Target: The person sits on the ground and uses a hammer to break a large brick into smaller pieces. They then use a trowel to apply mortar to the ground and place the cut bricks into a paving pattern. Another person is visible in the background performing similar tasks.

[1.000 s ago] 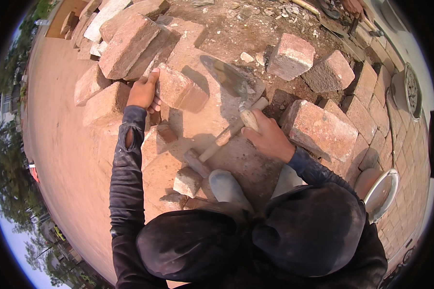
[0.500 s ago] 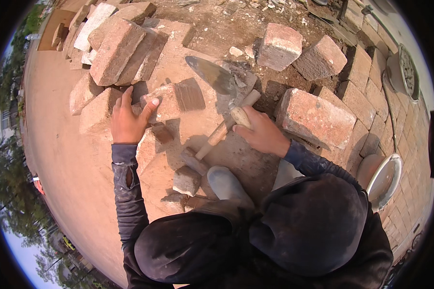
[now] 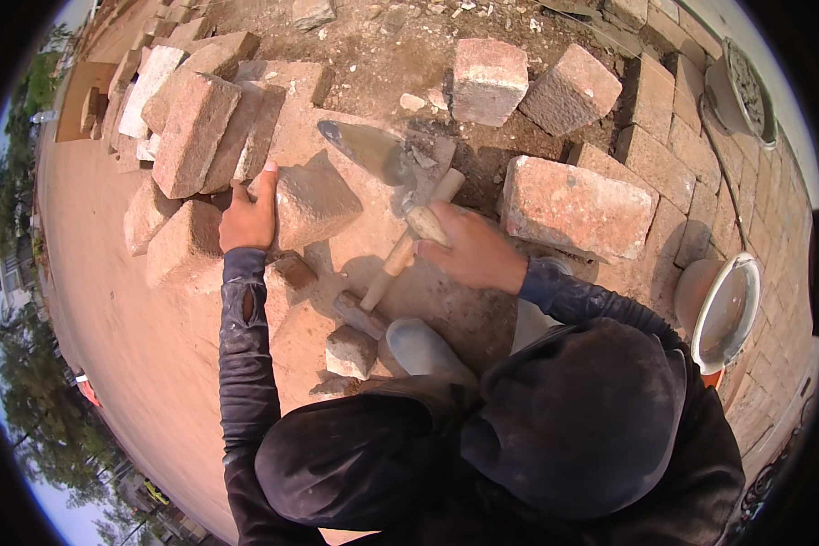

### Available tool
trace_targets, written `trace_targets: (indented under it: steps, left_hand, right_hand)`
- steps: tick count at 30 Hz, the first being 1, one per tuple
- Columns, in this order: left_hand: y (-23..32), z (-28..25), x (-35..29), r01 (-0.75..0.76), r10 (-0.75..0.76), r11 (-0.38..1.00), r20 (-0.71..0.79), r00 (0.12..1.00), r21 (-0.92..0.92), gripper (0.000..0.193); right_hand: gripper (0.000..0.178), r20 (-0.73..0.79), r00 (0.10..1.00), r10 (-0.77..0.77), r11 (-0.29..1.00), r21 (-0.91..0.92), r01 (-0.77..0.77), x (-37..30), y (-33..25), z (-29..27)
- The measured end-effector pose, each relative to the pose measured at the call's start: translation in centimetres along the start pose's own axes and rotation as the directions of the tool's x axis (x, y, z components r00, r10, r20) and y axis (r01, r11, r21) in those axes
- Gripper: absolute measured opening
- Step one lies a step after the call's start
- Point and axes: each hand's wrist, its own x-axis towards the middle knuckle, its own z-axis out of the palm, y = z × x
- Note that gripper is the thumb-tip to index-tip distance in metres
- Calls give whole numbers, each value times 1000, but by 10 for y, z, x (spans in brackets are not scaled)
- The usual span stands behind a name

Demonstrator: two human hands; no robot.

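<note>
My left hand [image 3: 248, 215] is closed on the left end of a reddish brick [image 3: 317, 202], its fingertips pressed at the brick's far edge. That brick looks tilted, with a broad face toward me. In my right hand [image 3: 479, 247] is the wooden handle of a trowel [image 3: 366, 149]. The trowel's pointed metal blade reaches away to the left, with some grey mortar near its heel. Beneath the trowel handle, a hammer [image 3: 358, 315] lies on the ground, its wooden handle slanting up to the right. My right hand hovers over that handle; whether they touch is unclear.
Stacked bricks [image 3: 197, 135] rise beyond my left hand. A large brick [image 3: 577, 207] and two others [image 3: 490, 82] sit to the right by laid brickwork [image 3: 657, 164]. Two buckets [image 3: 726, 305] stand at the far right. A brick piece [image 3: 350, 352] lies by my boot [image 3: 425, 349].
My left hand has shifted its hold along the brick's end, and the brick has turned so a broader face shows. My right hand still holds the trowel. The whole view has shifted slightly.
</note>
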Motion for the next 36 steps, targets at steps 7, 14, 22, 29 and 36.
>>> trace_targets:
  steps: [7, 14, 22, 29, 36]
  left_hand:
    - [-10, 6, -3, 17, -12, 996, 54, 998, -92, 91]
    - [-13, 15, -6, 12, -13, 992, -9, 1000, -124, 87]
    - [-4, 11, -8, 35, -36, 994, -5, 999, -107, 88]
    - [-36, 16, 0, -13, 17, 992, 34, 999, -126, 81]
    - [-65, 24, 74, -370, 363, 929, 246, 898, -21, 76]
  right_hand:
    - [49, 112, 993, 34, 987, 152, -51, 3, -30, 24]
    - [44, 332, 894, 301, 844, 344, -412, 27, 1, 62]
    - [42, 197, 969, 150, 939, 278, -202, 22, -13, 39]
    - [45, -30, 980, -196, 972, 126, 198, 24, -60, 10]
    - [44, -269, 718, -642, 745, 7, 668, 64, -218, -54]
